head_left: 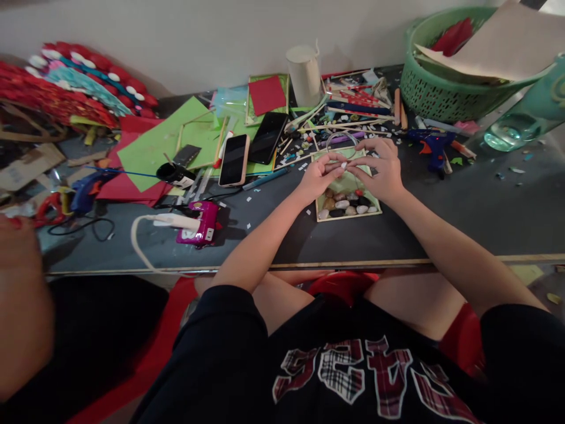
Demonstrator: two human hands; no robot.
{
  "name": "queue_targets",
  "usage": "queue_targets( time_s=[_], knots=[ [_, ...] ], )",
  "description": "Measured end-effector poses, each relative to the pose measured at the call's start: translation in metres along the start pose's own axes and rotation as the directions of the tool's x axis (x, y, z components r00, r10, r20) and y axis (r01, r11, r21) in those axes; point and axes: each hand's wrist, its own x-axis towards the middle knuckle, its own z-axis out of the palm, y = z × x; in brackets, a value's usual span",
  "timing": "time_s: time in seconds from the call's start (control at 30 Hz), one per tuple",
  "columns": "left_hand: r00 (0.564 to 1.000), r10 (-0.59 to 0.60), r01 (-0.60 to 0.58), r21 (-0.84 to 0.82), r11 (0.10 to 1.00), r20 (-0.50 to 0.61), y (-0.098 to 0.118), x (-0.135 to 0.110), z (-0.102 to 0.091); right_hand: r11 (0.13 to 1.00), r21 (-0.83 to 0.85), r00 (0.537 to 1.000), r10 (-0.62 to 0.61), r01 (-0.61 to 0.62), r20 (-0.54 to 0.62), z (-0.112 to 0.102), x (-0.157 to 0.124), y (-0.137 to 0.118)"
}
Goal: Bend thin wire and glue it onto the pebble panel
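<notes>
My left hand [318, 175] and my right hand [383, 168] meet above a small wooden-framed tray [323, 215] lined in green and holding several pebbles. Both hands pinch a small pale piece [344, 166] between their fingertips; I cannot make out what it is. A thin wire loop [342, 135] lies just beyond the fingers. The tray sits on the dark table [463, 206] close to its front edge.
Two phones [233, 159] lie on green paper [154, 144] to the left. A blue glue gun [430, 144], a green basket [441, 88], a white roll [304, 73], sticks and scraps crowd the back. A pink power strip [200, 224] sits front left. Another person's arm [20, 294] shows at far left.
</notes>
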Motion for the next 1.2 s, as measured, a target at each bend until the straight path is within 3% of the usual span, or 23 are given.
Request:
queue_targets(
  time_s=[0.43, 0.83, 1.2],
  knots=[
    [1.0, 0.007, -0.007, 0.036, 0.999, 0.005, -0.003, 0.002, 0.0, 0.999, -0.041, 0.999, 0.034, -0.034, 0.0, 0.001, -0.004, -0.002],
    [0.997, 0.018, -0.025, 0.096, 0.995, 0.074, -0.007, 0.002, -0.003, 0.993, -0.088, 0.997, 0.07, -0.072, -0.029, -0.001, -0.005, 0.0],
    [0.996, 0.085, -0.085, 0.061, 0.994, 0.012, -0.009, 0.002, -0.003, 0.997, 0.081, 1.0, 0.016, -0.017, 0.018, -0.002, -0.001, -0.011]
  ],
)
